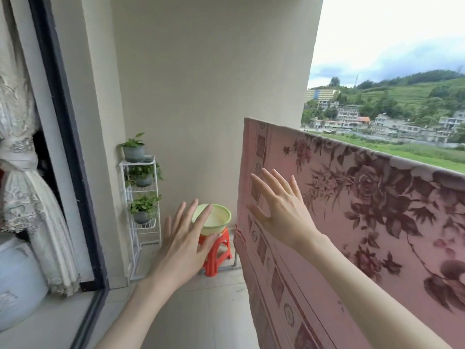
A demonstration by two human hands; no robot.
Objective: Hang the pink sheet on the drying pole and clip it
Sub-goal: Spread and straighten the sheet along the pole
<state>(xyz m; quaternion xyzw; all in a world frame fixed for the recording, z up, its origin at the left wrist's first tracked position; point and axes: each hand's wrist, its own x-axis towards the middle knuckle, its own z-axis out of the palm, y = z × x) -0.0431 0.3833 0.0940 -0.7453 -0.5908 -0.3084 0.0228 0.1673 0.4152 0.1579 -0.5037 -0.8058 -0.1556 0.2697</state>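
Observation:
The pink sheet [352,222], printed with dark red roses and a patterned border, hangs draped over a pole that it hides, running from the middle of the view off to the right. My right hand [279,210] lies flat with fingers spread against the sheet near its left edge. My left hand [183,243] is held up in the air to the left of the sheet, fingers straight and spread, touching nothing. No clips are visible.
A pale green basin [221,222] sits on a red plastic stool [217,250] by the far wall. A white wire rack [148,222] with three potted plants stands left of it. A dark sliding door frame [73,159] and a lace curtain [22,192] line the left side.

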